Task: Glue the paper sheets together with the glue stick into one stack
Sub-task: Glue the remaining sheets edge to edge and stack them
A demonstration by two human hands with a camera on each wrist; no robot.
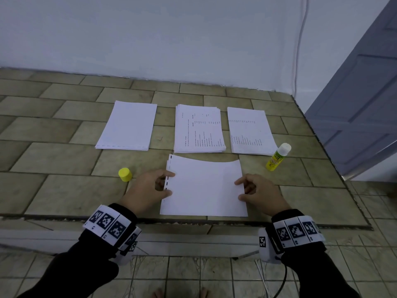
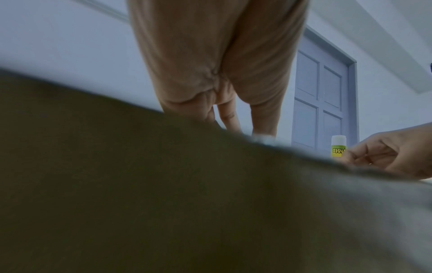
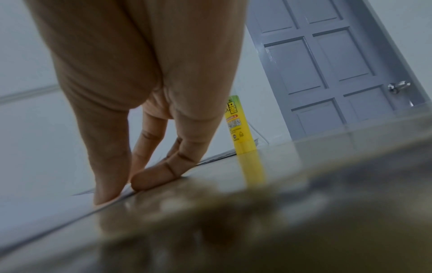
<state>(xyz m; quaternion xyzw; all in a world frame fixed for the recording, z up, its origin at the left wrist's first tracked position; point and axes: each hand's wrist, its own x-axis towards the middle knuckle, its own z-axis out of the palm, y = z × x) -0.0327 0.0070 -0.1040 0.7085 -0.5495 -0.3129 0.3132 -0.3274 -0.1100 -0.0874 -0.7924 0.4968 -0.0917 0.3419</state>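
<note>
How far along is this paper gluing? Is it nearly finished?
Early on, it seems. Done: the glue stick stands uncapped, its yellow cap set aside. In hand: the left hand and right hand hold the near sheets by their side edges, far edge lifted. Left: three piles lie separate behind, so much gluing appears to remain.

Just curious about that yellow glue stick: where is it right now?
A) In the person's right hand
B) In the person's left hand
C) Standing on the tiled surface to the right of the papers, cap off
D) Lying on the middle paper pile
C: the glue stick stands untouched right of the paper piles; its yellow cap sits apart, near the left hand.
</note>
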